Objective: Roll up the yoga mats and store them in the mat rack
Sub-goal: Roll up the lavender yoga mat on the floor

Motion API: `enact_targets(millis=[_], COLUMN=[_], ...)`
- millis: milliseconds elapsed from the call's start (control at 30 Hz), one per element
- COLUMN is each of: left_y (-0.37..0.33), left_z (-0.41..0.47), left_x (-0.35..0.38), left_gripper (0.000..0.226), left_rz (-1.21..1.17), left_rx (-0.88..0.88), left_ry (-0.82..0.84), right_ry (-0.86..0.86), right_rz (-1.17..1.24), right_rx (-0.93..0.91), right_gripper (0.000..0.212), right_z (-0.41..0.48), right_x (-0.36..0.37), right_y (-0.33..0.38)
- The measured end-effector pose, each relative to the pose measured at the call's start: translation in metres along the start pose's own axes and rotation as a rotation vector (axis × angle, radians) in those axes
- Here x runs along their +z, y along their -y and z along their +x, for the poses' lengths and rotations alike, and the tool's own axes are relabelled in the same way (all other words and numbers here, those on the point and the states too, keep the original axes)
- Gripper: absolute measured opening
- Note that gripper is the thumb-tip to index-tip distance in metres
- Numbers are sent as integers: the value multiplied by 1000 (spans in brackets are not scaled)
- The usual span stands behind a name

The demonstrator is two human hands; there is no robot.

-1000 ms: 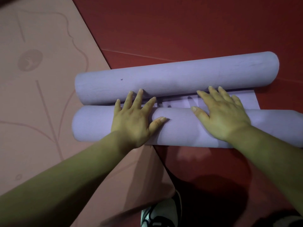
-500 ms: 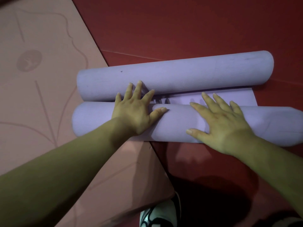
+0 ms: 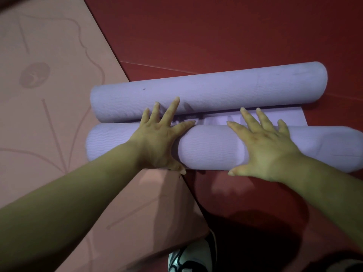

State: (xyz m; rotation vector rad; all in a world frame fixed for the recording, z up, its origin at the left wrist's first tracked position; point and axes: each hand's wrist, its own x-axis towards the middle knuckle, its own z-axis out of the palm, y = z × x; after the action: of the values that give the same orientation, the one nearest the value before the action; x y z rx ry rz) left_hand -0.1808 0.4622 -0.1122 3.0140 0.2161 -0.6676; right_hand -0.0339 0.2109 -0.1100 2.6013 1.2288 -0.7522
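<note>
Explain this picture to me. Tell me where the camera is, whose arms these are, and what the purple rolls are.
No machine here: a person wears one camera on the head, looking down at their own arms. The left hand and right hand press flat, fingers spread, on the near purple roll, a rolled yoga mat. Nothing is gripped. A second purple roll lies just beyond, a flat purple strip between them. They lie on a red floor, their left ends over a flat pink mat.

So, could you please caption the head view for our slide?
Left hand and right hand press the near purple roll beside the far roll.
</note>
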Motion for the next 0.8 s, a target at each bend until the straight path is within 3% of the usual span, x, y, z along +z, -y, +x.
enact_targets(millis=[500, 633, 800], left_y=[-12, -23, -22], left_z=[-18, -34, -34], left_x=[2, 16, 16], left_gripper=[117, 115, 122], left_rz=[-32, -37, 13], left_rx=[28, 12, 3], left_ry=[-51, -61, -66], right_ry=[-21, -226, -5], right_rz=[174, 123, 13], right_rx=[-121, -150, 21], right_gripper=[103, 114, 133], right_z=[-16, -36, -28], right_x=[-6, 27, 15], right_y=[12, 15, 29])
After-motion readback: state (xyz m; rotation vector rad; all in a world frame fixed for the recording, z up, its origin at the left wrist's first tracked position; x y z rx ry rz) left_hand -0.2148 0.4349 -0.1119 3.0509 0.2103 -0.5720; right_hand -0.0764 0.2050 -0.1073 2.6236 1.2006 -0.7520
